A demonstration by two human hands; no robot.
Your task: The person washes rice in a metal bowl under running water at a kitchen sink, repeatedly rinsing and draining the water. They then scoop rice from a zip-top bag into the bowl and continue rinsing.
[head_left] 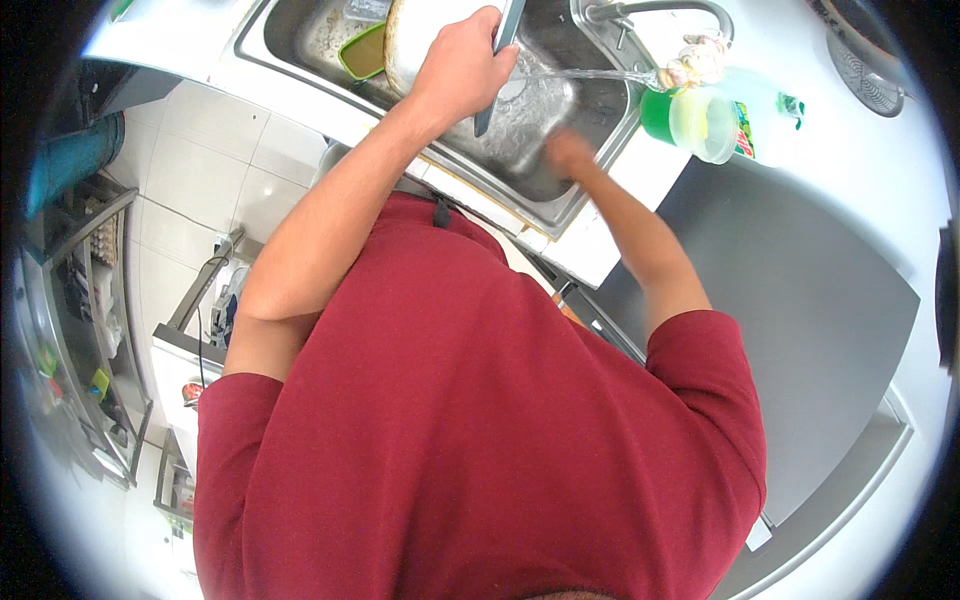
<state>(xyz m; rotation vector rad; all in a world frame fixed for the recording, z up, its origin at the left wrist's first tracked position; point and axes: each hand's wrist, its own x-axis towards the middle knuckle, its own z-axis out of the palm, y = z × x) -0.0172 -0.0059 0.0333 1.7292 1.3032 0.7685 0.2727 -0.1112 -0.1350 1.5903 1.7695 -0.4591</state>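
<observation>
One grey bar [511, 20] slants over the sink [515, 150], clamped in the left hand [458, 68], its lower end hanging clear of the fist. The right hand [568, 153] is apart from the left, low in the basin near its front wall; it is blurred, so I cannot tell whether it holds anything. Water [590, 74] shoots leftward from a pale bundle [695, 62] at the end of the tap [640, 8], toward the left hand. Left of that hand sits a white pan [425, 28] with a browned rim, and beside it a green-edged tray [362, 54]. To the right, a green tub [657, 116] and a clear cup [708, 130] touch on the counter [780, 165].
</observation>
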